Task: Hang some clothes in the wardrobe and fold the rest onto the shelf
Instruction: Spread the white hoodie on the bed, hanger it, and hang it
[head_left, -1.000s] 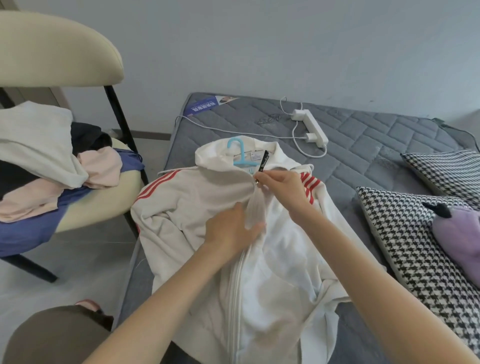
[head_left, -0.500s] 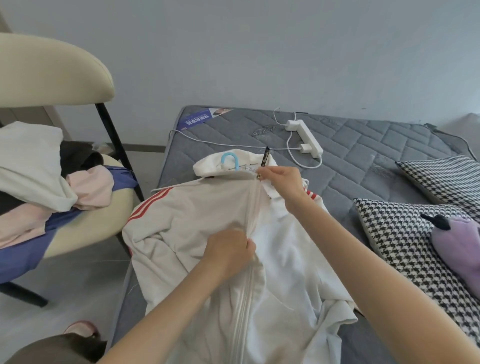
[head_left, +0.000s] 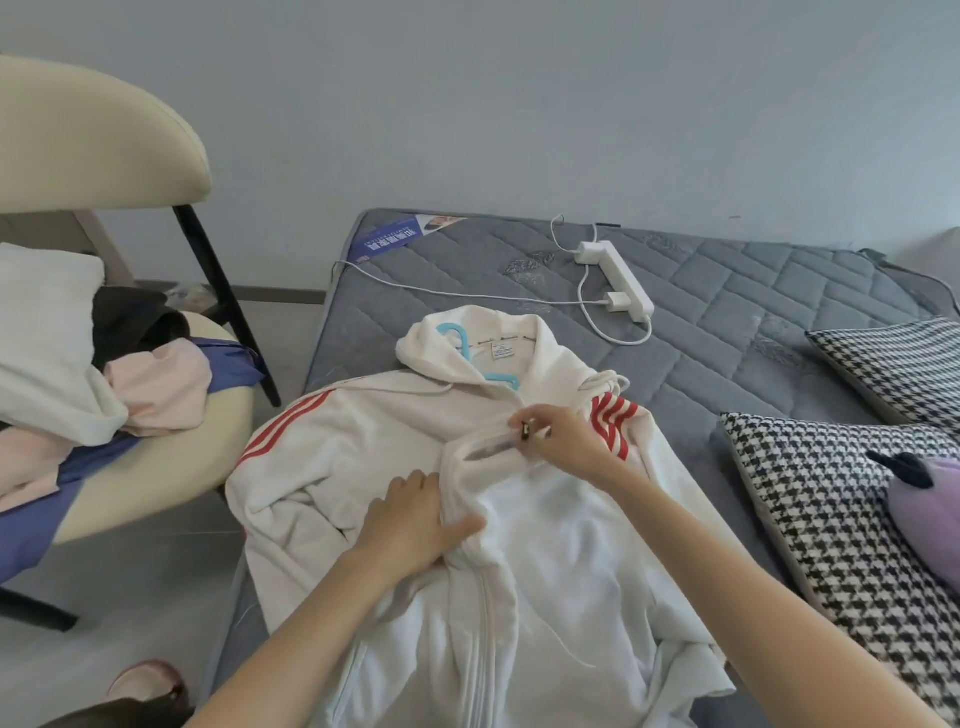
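Note:
A white zip jacket (head_left: 363, 441) with red shoulder stripes lies front-up on the grey mattress (head_left: 727, 291). A light blue hanger (head_left: 462, 340) sits inside its collar, only the hook and a bit of the bar showing. My right hand (head_left: 566, 441) pinches the dark zipper pull (head_left: 524, 430) near the chest. My left hand (head_left: 415, 514) presses down on the jacket front beside the zip, thumb over a bunched fold of fabric. The zip below my left hand is closed.
A cream chair (head_left: 104, 156) at the left holds a pile of clothes (head_left: 78, 364) in white, pink, black and blue. A white power strip (head_left: 623, 280) with cables lies on the mattress behind the jacket. Houndstooth pillows (head_left: 805, 519) and a purple plush (head_left: 930, 509) sit at the right.
My right hand has come down from the collar to the chest with the zipper pull. The jacket front has bunched into a fold between my hands. My left hand flattened onto the fabric.

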